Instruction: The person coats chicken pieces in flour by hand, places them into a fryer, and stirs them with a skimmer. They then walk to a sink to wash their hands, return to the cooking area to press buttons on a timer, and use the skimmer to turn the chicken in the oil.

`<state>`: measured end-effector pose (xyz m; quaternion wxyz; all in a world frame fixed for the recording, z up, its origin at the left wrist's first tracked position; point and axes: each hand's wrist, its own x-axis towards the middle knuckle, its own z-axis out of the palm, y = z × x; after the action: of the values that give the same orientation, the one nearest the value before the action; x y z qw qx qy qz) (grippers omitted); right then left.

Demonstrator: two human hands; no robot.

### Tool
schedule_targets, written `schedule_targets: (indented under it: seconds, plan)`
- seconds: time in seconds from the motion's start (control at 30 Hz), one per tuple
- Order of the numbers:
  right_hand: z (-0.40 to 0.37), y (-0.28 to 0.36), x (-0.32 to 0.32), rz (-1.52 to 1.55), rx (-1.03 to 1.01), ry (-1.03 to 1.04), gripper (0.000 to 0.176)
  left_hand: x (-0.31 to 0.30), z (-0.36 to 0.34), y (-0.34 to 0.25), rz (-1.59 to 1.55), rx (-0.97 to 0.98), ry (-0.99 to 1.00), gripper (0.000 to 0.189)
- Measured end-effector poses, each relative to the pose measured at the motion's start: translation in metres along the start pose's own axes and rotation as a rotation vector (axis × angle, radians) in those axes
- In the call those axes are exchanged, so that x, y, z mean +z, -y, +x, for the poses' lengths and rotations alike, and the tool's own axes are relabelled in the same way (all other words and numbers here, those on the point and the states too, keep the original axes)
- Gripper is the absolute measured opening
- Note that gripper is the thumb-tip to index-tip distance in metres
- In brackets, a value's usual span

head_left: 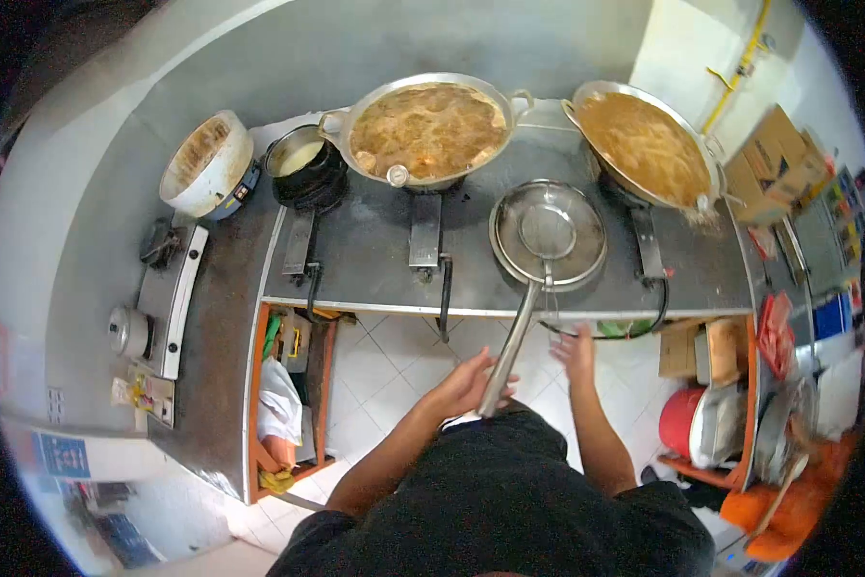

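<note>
A large round strainer [576, 262] rests over a metal bowl on the counter, with a smaller sieve [548, 231] lying on top. Its long handle [511, 351] sticks out past the counter's front edge. Beside the end of that handle is my left hand [466, 385], its fingers apart and partly behind the handle, with no grip around it. To the right, my right hand [576, 354] hovers just off the front edge, slightly blurred, fingers spread and holding nothing.
Two large woks of bubbling liquid, one at the back middle [427, 135] and one at the right [644, 144], stand on burners. A black pot [307, 178] and white tub [201, 173] are at the left. Someone in orange [788, 500] is at the lower right.
</note>
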<state>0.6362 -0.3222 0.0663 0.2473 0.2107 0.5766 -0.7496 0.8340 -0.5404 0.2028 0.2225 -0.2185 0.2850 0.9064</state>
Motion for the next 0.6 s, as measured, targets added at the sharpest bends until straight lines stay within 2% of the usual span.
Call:
schedule_targets:
  seconds: [0.03,0.07,0.13,0.17,0.3,0.37,0.43,0.47,0.57,0.6]
  plan:
    - [-0.026,0.035,0.048,0.158,0.225,0.090,0.061,0.000,-0.004,-0.004,0.095,0.008,-0.076,0.068]
    - [-0.019,0.042,0.065,0.140,0.260,0.168,0.060,-0.004,-0.009,-0.007,0.188,0.007,-0.157,0.068]
    - [-0.003,0.048,0.085,0.122,0.327,0.316,0.057,-0.023,-0.017,-0.017,0.185,0.029,-0.178,0.067]
    - [0.005,0.053,0.091,0.164,0.422,0.281,0.054,-0.031,-0.022,-0.025,0.189,0.039,-0.182,0.067]
    - [-0.032,0.084,0.102,0.049,0.136,0.216,0.039,-0.052,-0.042,-0.080,0.302,0.055,-0.219,0.070]
    - [-0.035,0.074,0.068,-0.375,-0.208,0.234,0.043,-0.065,-0.047,-0.106,0.246,0.032,-0.190,0.073]
    - [-0.039,0.095,0.075,-0.581,-0.397,0.221,0.046,-0.086,-0.046,-0.126,0.152,0.014,-0.141,0.074]
    - [-0.058,0.123,0.092,-0.572,-0.408,0.201,0.046,-0.100,-0.045,-0.135,0.115,-0.002,-0.125,0.074]
    - [-0.042,0.217,0.181,-1.100,-0.824,0.192,0.059,-0.161,-0.031,-0.155,0.076,-0.031,-0.016,0.074]
    - [-0.022,0.238,0.212,-1.256,-0.886,0.169,0.063,-0.176,-0.025,-0.162,0.078,-0.036,0.030,0.074]
